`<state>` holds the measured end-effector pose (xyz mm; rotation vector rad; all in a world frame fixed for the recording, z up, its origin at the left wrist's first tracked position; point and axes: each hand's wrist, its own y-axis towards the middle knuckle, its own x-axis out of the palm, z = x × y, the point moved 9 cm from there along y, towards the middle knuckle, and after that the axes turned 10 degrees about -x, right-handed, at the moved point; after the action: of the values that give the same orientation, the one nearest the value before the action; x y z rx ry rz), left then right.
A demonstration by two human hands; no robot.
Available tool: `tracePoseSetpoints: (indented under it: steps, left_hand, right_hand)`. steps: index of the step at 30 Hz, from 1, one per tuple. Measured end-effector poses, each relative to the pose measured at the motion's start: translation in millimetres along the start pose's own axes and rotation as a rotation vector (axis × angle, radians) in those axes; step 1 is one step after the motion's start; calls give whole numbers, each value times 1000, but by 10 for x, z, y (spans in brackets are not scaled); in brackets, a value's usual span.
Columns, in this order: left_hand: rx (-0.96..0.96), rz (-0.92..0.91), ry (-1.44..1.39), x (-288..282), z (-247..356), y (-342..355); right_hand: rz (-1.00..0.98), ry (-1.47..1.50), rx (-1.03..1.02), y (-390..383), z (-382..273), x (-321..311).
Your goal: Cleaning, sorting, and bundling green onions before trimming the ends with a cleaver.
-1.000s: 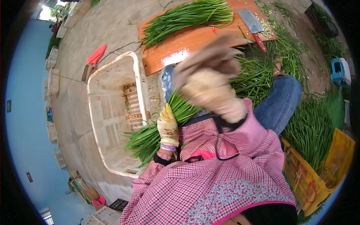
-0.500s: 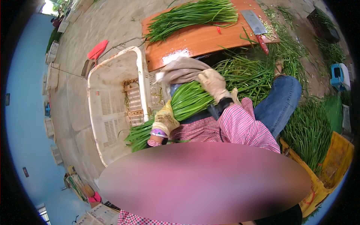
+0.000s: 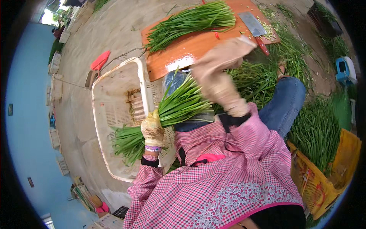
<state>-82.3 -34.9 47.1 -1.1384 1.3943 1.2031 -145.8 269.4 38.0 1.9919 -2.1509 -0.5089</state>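
My left hand point(image 3: 152, 126), in a soiled pale yellow glove, is closed round a bunch of long green leafy stalks point(image 3: 181, 107); its leafy tips hang over a white plastic basket point(image 3: 114, 86), pale ends toward my right. My right hand point(image 3: 223, 91), gloved and blurred, grips a beige cloth point(image 3: 225, 53) raised over the stalks' pale ends. Beneath it lie a clear plastic bag point(image 3: 172, 81) on my lap and loose greens point(image 3: 257, 82).
An orange board point(image 3: 171, 57) ahead carries another green bunch point(image 3: 190, 28) and a red-handled cleaver point(image 3: 249, 23). At right stand a yellow crate point(image 3: 312, 183) of greens and a blue-white container point(image 3: 345, 70). A red scoop point(image 3: 101, 59) lies beyond the basket.
Since half a second ago, my right hand has lifted the cloth up and right, off the bunch. My left hand has shifted left with the stalks, whose pale ends now fan out.
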Motion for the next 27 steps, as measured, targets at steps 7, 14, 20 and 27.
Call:
tracePoseSetpoints:
  steps: [7, 14, 20, 27]
  left_hand:
    - [149, 79, 100, 205, -99, 211]
    - [164, 113, 0, 63, -143, 244]
    - [194, 93, -34, 91, -168, 292]
    - [32, -65, 107, 303, -211, 332]
  right_hand:
    - [-299, -655, -438, -193, 263, 1013]
    - [-911, -997, -41, -300, 1046, 160]
    - [-176, -11, -27, 123, 254, 318]
    - [-438, -394, -164, -160, 1000, 841]
